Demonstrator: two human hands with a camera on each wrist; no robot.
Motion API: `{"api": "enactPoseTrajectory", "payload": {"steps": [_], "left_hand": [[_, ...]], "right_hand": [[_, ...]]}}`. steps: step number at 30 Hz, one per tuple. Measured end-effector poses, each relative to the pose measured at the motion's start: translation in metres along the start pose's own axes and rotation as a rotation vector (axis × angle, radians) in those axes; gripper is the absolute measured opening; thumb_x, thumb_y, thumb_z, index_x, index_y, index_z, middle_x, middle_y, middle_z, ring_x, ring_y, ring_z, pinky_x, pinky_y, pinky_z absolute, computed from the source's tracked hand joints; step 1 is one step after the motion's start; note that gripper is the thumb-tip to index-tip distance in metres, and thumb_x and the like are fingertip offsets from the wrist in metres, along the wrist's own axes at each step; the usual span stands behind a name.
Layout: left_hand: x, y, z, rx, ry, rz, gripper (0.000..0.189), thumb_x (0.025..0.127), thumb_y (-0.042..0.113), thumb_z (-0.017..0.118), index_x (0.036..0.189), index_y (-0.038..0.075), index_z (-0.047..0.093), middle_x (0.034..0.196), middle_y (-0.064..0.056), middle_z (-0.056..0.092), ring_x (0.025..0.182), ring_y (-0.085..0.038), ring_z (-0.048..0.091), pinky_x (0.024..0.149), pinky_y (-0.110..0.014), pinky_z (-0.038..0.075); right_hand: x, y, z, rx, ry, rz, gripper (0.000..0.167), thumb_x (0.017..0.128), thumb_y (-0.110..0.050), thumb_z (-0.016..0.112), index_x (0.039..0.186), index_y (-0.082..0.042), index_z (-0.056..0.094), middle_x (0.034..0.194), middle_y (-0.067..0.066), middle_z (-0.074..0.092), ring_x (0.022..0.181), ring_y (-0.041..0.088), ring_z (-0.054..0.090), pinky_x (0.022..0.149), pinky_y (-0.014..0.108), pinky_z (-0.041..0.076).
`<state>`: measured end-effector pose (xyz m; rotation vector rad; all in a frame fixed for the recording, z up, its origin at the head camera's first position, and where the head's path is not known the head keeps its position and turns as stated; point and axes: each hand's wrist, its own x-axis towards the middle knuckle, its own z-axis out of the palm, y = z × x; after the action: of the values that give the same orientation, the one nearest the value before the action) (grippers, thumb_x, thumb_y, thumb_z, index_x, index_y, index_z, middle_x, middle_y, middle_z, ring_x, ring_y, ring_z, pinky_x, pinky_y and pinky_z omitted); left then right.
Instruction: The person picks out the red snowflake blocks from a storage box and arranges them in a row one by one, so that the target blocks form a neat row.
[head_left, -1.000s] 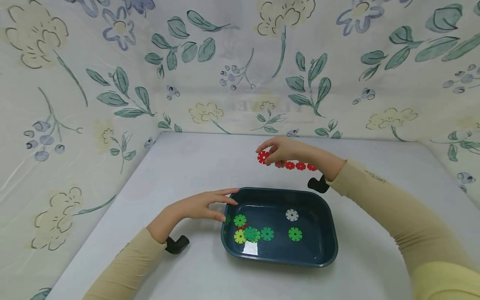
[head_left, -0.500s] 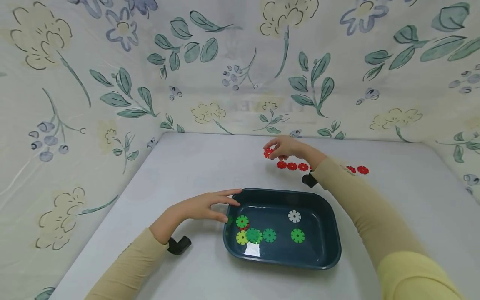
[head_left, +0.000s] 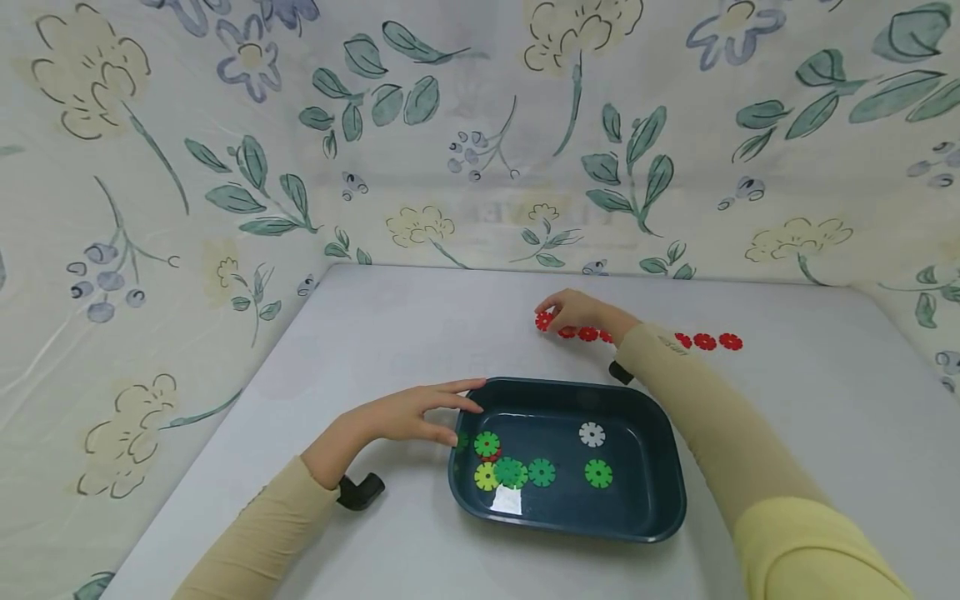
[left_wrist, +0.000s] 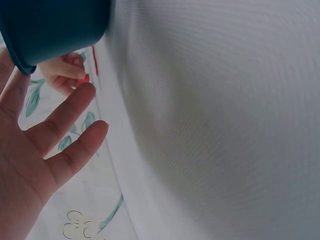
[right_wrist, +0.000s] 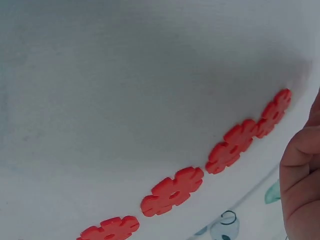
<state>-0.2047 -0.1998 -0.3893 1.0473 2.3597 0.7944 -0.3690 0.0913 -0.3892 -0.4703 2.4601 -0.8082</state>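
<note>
My right hand [head_left: 581, 312] pinches a red notched plastic disc [head_left: 543, 321] low over the white table, at the left end of a row of red discs [head_left: 588, 334]. Part of that row is hidden behind the hand and sleeve. The right wrist view shows several red discs [right_wrist: 172, 191] lying in a line, with my curled fingers [right_wrist: 302, 170] at the right edge. Spread fingers of my left hand [head_left: 408, 412] touch the left rim of a dark blue tray [head_left: 570, 525]. In the left wrist view its thumb side is partly cut off, beside the tray wall [left_wrist: 60, 30].
Inside the tray lie a white disc [head_left: 592, 434], several green discs [head_left: 598, 473], a yellow one [head_left: 486, 476] and a partly covered red one. A flower-patterned sheet [head_left: 465, 125] hangs behind the table and on its left. Black wrist devices [head_left: 362, 492] sit under both sleeves.
The right hand, pinching the red disc, first rises a little, then comes down at the row's left end. Its forearm swings left, uncovering discs at the right. The left hand stays at the tray.
</note>
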Motion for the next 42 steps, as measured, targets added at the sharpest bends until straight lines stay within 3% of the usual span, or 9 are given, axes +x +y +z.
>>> {"api": "enactPoseTrajectory", "payload": {"steps": [6, 20, 33, 42], "left_hand": [[0.000, 0.000, 0.001, -0.011, -0.002, 0.008, 0.051, 0.084, 0.026, 0.066, 0.131, 0.016, 0.050, 0.152, 0.000, 0.021, 0.139, -0.023, 0.019, 0.106, -0.049, 0.028], [0.000, 0.000, 0.001, -0.020, 0.000, 0.000, 0.050, 0.084, 0.025, 0.066, 0.131, 0.015, 0.050, 0.152, 0.000, 0.020, 0.139, -0.022, 0.018, 0.107, -0.049, 0.027], [0.000, -0.001, 0.001, -0.031, -0.005, -0.005, 0.051, 0.084, 0.024, 0.066, 0.131, 0.015, 0.050, 0.153, 0.000, 0.020, 0.140, -0.023, 0.017, 0.107, -0.049, 0.027], [0.000, -0.001, 0.000, -0.030, -0.004, 0.005, 0.051, 0.084, 0.024, 0.066, 0.131, 0.014, 0.049, 0.152, -0.001, 0.020, 0.140, -0.023, 0.017, 0.107, -0.049, 0.028]], "right_hand": [[0.006, 0.004, 0.008, -0.086, 0.025, -0.006, 0.042, 0.086, -0.012, 0.061, 0.128, -0.010, 0.053, 0.121, 0.016, 0.050, 0.106, 0.027, 0.045, 0.091, 0.038, 0.044], [0.013, 0.012, 0.010, -0.350, 0.033, -0.087, 0.038, 0.086, -0.016, 0.062, 0.122, -0.008, 0.058, 0.114, 0.015, 0.051, 0.104, 0.026, 0.045, 0.089, 0.037, 0.044], [0.015, 0.017, 0.009, -0.342, 0.037, -0.099, 0.036, 0.086, -0.017, 0.063, 0.121, -0.007, 0.059, 0.110, 0.014, 0.052, 0.101, 0.026, 0.046, 0.088, 0.038, 0.043], [0.009, 0.011, 0.005, -0.278, 0.034, -0.070, 0.039, 0.088, -0.017, 0.060, 0.125, -0.007, 0.055, 0.118, 0.016, 0.052, 0.105, 0.028, 0.046, 0.092, 0.039, 0.043]]}}
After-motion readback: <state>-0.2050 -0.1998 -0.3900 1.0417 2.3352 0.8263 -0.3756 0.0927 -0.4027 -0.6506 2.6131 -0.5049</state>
